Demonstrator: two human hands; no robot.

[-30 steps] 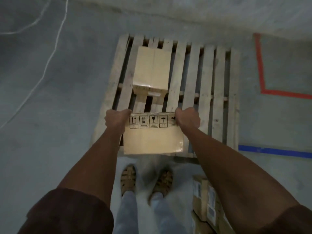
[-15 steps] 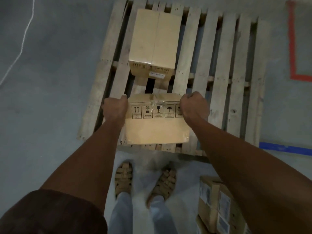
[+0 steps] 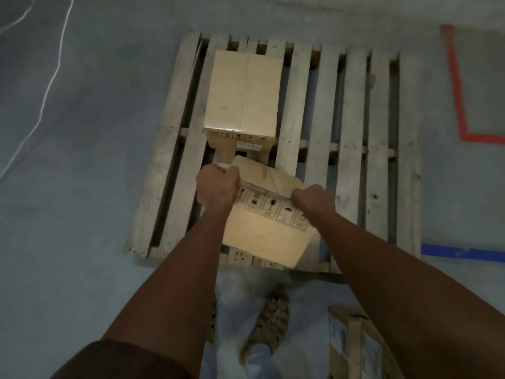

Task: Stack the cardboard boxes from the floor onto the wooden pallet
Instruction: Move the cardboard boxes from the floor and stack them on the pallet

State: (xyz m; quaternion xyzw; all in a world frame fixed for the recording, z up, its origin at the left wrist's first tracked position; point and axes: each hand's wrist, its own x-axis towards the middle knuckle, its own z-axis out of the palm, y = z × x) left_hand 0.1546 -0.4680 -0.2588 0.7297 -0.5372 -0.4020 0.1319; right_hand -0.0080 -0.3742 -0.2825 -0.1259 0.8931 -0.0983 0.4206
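Observation:
I hold a cardboard box (image 3: pixel 270 239) with a row of handling symbols on its side over the near part of the wooden pallet (image 3: pixel 352 149). My left hand (image 3: pixel 217 186) grips its upper left corner and my right hand (image 3: pixel 314 199) grips its upper right edge. The box is tilted, turned clockwise, its far top face showing. A second cardboard box (image 3: pixel 243 91) rests on the far left part of the pallet, just beyond the held one.
More cardboard boxes (image 3: pixel 358 343) with labels sit on the grey floor at the lower right, beside my sandalled feet (image 3: pixel 270 321). Red tape (image 3: pixel 459 94) and blue tape (image 3: pixel 461 253) mark the floor right of the pallet. A white cable (image 3: pixel 46 88) runs along the left.
The held box has moved forward over the pallet and tilted, turning clockwise so its top face shows. Both hands kept their grip. The camera view pulled back a little.

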